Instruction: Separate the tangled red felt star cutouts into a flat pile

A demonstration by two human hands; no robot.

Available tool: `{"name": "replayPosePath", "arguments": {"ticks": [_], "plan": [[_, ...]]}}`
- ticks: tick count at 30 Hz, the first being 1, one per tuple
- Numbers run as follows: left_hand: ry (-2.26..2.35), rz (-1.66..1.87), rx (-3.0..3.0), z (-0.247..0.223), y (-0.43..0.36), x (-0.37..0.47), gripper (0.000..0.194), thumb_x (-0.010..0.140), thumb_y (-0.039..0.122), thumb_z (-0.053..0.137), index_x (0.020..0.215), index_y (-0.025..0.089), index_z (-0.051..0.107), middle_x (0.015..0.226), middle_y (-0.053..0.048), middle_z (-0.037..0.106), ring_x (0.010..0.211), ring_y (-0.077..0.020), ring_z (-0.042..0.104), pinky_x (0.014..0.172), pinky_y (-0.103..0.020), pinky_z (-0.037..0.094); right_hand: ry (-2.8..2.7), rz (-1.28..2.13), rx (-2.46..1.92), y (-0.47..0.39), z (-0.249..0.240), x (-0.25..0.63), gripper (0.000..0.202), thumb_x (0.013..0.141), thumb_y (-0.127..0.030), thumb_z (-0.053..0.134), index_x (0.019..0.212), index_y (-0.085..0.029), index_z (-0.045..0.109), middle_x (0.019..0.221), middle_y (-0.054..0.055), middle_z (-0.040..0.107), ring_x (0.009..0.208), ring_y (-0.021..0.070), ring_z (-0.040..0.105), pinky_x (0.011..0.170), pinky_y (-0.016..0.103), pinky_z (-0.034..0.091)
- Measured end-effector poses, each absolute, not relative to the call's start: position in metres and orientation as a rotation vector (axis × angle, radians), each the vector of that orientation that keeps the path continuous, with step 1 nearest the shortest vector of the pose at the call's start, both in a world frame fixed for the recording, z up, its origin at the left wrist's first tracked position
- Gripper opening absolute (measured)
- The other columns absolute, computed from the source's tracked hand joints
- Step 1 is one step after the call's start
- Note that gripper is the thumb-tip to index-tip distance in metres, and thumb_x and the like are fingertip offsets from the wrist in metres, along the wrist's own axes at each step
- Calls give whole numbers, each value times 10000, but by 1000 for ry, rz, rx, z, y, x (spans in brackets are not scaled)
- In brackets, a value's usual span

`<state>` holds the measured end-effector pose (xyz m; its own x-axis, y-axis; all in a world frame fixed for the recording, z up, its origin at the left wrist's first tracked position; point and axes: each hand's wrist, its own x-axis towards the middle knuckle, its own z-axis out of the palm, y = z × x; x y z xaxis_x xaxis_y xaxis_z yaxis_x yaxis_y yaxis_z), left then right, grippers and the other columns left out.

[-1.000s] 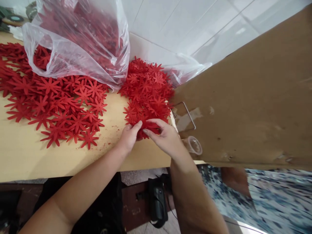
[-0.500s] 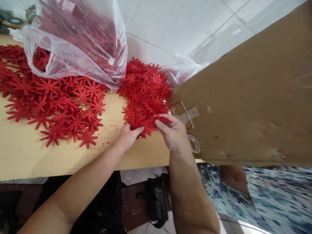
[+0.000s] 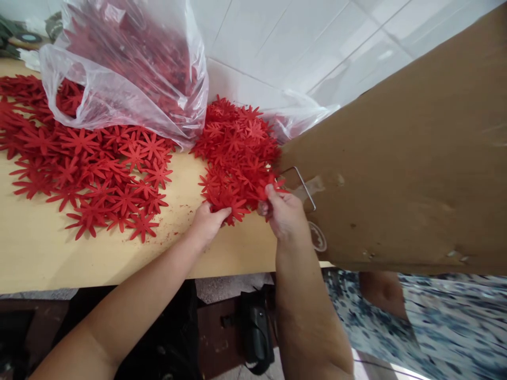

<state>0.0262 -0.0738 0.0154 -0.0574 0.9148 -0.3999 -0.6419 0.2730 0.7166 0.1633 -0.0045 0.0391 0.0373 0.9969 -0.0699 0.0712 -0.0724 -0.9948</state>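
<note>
My right hand (image 3: 283,208) pinches a red star-shaped flower piece (image 3: 273,189) between thumb and fingers, at the right side of a heap of red flower pieces (image 3: 237,142). At the front edge of that heap, my left hand (image 3: 209,220) closes on another red flower piece (image 3: 229,206), thumb on top and fingers hidden beneath. A second, wider pile of the same flower pieces (image 3: 99,174) spreads over the table to the left. Between my hands, the heap's front pieces lie on the wood.
A clear plastic bag (image 3: 130,89) full of red pieces stands on the left pile. Another plastic bag (image 3: 297,116) lies behind the heap. A big cardboard sheet (image 3: 396,158) with a metal wire handle (image 3: 304,187) borders the right. Someone in patterned clothing (image 3: 443,316) is beyond it.
My right hand has moved slightly right, lifting a red flower piece away from the heap's front. My left hand stays almost in place.
</note>
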Motion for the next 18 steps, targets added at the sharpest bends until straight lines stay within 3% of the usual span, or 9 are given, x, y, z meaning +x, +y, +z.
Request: {"name": "replayPosePath", "arguments": {"ticks": [3,5,9,11,14,18], "plan": [[1001,1311,348,15,-73,26,84,657,108,588,729,148,569,665,-5,592,528,-71,472,590,-243,377,-1105,1127,-1382,6,40,166,465,573,-552,682,495,-182,412,352,-71,401,307,30,338,290,156,262],[1007,1310,339,15,-73,26,85,650,113,594,722,150,569,657,-4,593,526,-75,474,603,-253,385,-1040,1123,-1406,12,42,167,403,576,-502,704,565,-184,458,405,-71,457,336,29,381,316,142,307],[998,1299,322,14,-73,26,95,645,119,598,731,153,576,664,-11,603,540,-87,500,604,-260,392,-981,1191,-1378,20,46,170,381,439,-309,803,655,-196,511,541,-82,540,437,34,471,417,154,413],[978,1302,309,14,-74,26,105,641,135,610,742,153,585,688,-20,618,551,-88,512,611,-261,399,-983,1168,-1386,19,45,170,375,417,-301,804,627,-195,511,534,-86,524,445,35,461,436,164,415],[898,1338,286,15,-75,27,167,622,181,651,779,151,604,766,-43,649,612,-100,549,658,-273,422,-1154,1090,-1402,11,41,167,337,483,-374,766,567,-191,496,461,-77,461,408,41,393,407,174,347],[807,1419,334,16,-75,27,287,564,257,716,813,146,626,816,-54,660,683,-105,564,691,-260,422,-1608,1004,-1363,-16,42,151,273,629,-427,654,595,-184,535,510,-35,496,460,72,412,449,212,336]]}}
